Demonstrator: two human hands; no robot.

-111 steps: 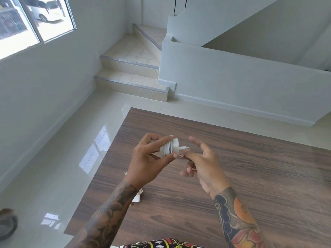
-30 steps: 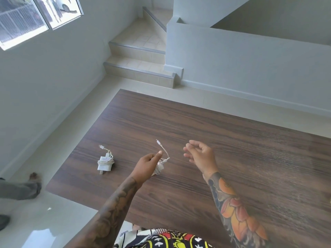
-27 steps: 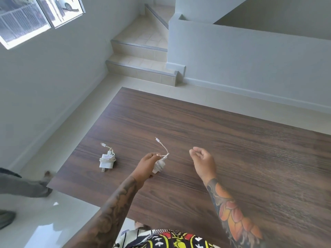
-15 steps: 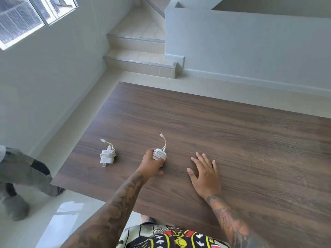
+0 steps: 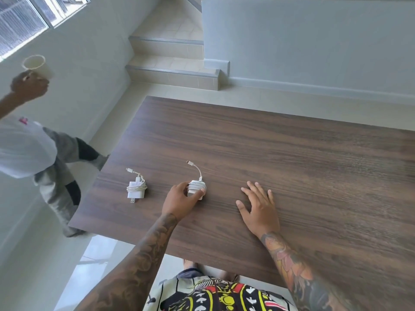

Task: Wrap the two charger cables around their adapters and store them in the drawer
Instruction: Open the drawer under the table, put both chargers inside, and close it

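Observation:
Two white chargers lie on the dark wooden table (image 5: 280, 158). The first charger (image 5: 136, 189) rests alone near the table's left edge, its cable wound around the adapter and its prongs pointing toward me. The second charger (image 5: 196, 187) sits on the table with its cable wound around it and a short tail with the plug sticking up and away. My left hand (image 5: 179, 199) grips this second charger from the near left side. My right hand (image 5: 258, 206) lies flat on the table to the right, fingers spread, holding nothing. No drawer is in view.
Another person (image 5: 38, 153) in a white shirt stands at the table's left corner, holding a cup (image 5: 36, 65) raised. Tiled steps (image 5: 173, 72) and a low white wall (image 5: 314, 41) lie beyond the table. Glossy floor surrounds it.
My left hand lowered the wrapped second charger from the air onto the table and still holds it. My right hand came down flat on the table. A person walked in at the left.

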